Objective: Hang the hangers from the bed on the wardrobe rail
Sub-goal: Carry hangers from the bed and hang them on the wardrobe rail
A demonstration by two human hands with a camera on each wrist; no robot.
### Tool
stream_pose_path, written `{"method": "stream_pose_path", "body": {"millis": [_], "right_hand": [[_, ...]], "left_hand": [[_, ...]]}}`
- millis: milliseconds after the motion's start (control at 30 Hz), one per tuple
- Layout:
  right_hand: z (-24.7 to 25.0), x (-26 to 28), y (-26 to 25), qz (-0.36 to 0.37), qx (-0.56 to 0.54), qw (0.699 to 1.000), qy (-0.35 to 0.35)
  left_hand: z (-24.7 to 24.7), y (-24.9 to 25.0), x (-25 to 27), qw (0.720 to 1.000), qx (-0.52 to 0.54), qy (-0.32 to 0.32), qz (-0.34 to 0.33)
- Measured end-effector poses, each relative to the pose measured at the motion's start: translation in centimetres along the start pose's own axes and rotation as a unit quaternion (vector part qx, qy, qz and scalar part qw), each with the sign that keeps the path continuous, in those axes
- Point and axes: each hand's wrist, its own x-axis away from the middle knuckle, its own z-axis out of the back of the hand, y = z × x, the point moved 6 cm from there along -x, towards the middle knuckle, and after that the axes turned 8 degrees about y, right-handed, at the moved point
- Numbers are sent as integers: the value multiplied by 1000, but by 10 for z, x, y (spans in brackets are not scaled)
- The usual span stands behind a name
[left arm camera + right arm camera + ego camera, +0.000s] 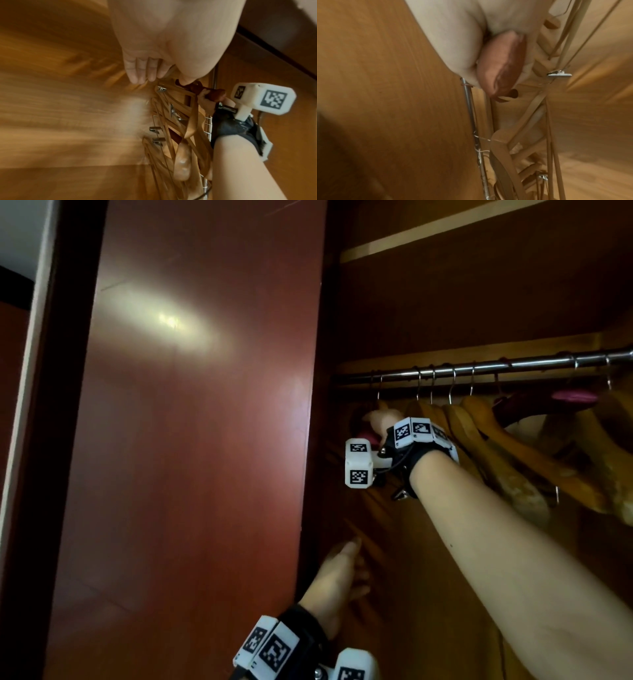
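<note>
Right hand (pixel 378 422) grips pink padded hanger (pixel 501 63) near rail (pixel 479 368); left hand (pixel 339 577) hangs loose, empty. Risk: hook snagging crowded wooden hangers (pixel 486 433).

The right hand (pixel 378 419) reaches in among the hangers (pixel 486 433), its fingers hidden behind the wrist strap. The rail (pixel 479 368) runs off the frame's right edge. The left hand (pixel 147 67) shows blurred (the wood around it smeared too).
</note>
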Motion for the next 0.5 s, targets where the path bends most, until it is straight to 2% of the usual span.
{"method": "stream_pose_path", "body": {"millis": [67, 200, 500], "right_hand": [[1, 12, -3, 14, 32, 999, -20], [7, 31, 3, -30, -72, 994, -82], [49, 64, 14, 5, -75, 992, -102]], "left_hand": [[-3, 0, -3, 1000, 6, -5, -7], [-5, -1, -6, 1000, 1, -12, -6], [-19, 9, -9, 998, -10, -48, -24]]}}
